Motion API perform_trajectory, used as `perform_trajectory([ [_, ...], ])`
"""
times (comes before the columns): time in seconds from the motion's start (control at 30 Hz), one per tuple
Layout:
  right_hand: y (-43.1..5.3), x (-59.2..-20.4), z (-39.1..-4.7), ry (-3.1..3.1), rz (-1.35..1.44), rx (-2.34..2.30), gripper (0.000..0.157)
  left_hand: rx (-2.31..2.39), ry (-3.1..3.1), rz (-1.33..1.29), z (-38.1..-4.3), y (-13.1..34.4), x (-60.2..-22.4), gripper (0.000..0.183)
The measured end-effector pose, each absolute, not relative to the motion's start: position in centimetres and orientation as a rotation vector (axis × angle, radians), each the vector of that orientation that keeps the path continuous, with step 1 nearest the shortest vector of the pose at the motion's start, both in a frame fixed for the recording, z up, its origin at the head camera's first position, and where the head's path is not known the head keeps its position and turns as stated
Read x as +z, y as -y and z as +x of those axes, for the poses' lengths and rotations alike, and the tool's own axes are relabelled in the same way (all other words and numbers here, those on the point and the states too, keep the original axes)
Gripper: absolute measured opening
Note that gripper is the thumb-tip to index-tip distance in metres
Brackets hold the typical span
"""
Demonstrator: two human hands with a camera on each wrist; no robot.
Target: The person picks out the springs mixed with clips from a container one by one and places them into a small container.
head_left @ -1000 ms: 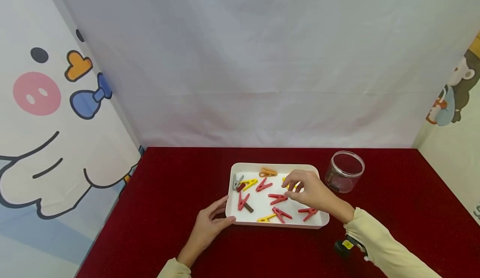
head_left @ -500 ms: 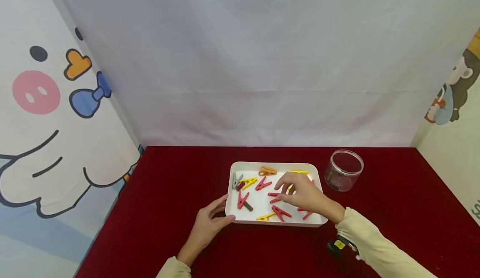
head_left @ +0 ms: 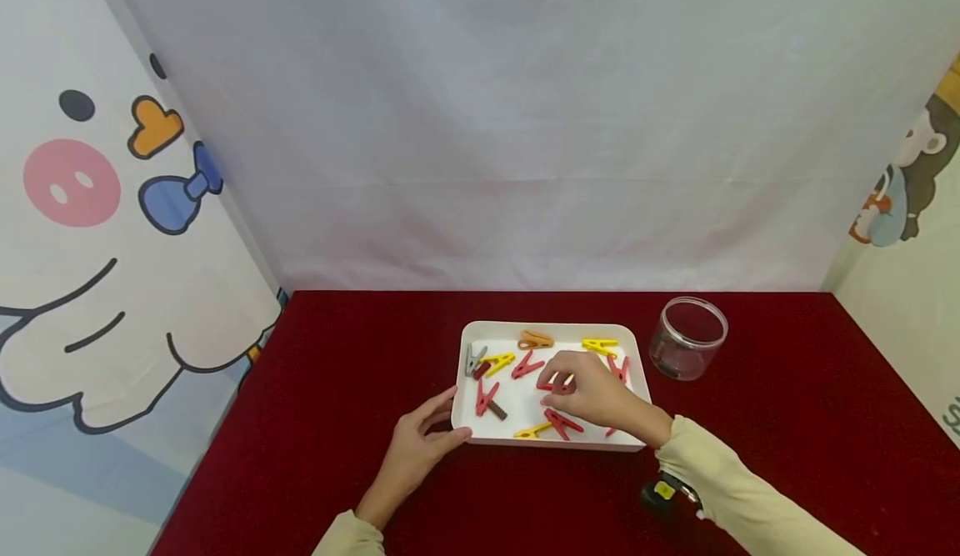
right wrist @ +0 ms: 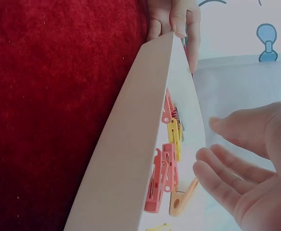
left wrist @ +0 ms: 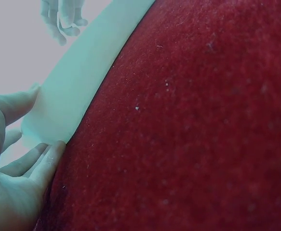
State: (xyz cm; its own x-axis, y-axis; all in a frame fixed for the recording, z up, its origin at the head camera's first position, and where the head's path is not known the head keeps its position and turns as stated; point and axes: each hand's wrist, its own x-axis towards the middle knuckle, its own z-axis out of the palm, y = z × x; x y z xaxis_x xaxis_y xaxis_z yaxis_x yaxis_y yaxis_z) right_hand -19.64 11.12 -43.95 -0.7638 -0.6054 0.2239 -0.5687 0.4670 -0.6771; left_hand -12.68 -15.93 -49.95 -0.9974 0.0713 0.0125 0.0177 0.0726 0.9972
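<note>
My left hand (head_left: 412, 452) holds the near-left corner of a white tray (head_left: 555, 445), thumb and fingers on either side of that corner in the left wrist view. Over the middle of the tray is my right hand (head_left: 588, 385), its thumb and bent fingers apart around a red clothespin (head_left: 555, 388) that it partly hides. In the right wrist view a gap shows between that hand's thumb and fingertips. A second red clothespin (head_left: 562, 424) lies just below the hand, beside a yellow clothespin (head_left: 532, 431).
Other clothespins in the tray include an orange one (head_left: 536, 339), a grey one (head_left: 475, 361) and a yellow one (head_left: 600, 345). A small brown ridged piece (head_left: 497, 411) lies at the left. A clear open jar (head_left: 688, 339) with something dark inside stands right of the tray.
My right hand has moved left and slightly lower across the tray, uncovering yellow and red clothespins at the right. The left hand stays at the tray's corner.
</note>
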Motion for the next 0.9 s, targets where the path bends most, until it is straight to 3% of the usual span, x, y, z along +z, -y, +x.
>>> perform_trajectory([
  [0.9,-7.8,-44.4,-19.9,-2.607,-1.137,-1.131,0.012,2.117,-2.281,0.098,-12.8,15.9,-50.4,0.063],
])
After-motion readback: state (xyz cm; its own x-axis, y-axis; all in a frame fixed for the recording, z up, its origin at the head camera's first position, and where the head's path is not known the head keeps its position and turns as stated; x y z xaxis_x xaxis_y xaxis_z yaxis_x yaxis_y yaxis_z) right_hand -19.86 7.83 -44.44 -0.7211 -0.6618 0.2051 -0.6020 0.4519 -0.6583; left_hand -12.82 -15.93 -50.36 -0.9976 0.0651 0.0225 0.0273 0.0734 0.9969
